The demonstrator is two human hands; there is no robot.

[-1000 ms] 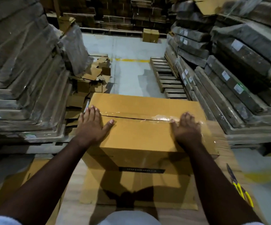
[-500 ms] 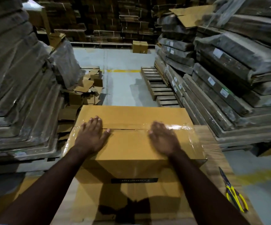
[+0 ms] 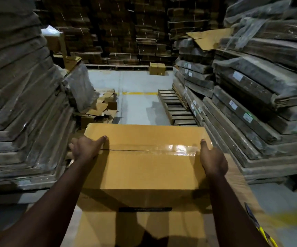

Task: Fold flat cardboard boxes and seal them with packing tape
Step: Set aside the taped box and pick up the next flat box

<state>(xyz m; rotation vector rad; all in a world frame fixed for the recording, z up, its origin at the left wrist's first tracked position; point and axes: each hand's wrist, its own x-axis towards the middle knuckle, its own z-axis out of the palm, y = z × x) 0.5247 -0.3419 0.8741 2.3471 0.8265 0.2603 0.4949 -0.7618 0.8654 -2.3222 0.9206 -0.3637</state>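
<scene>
A folded cardboard box stands in front of me on a flat cardboard sheet. Clear packing tape runs along its top seam and shines near the right end. My left hand grips the box's left edge, thumb on top and fingers curled down over the side. At the right edge my right hand holds the box the same way, thumb on top, its fingers hidden behind the side.
Yellow-handled scissors lie at the lower right. Tall wrapped stacks of flat cardboard rise on the left and right. Cardboard scraps and a wooden pallet lie on the grey floor beyond the box.
Both hands slid outward from lying flat on the box top to its left and right edges. The view tilted up.
</scene>
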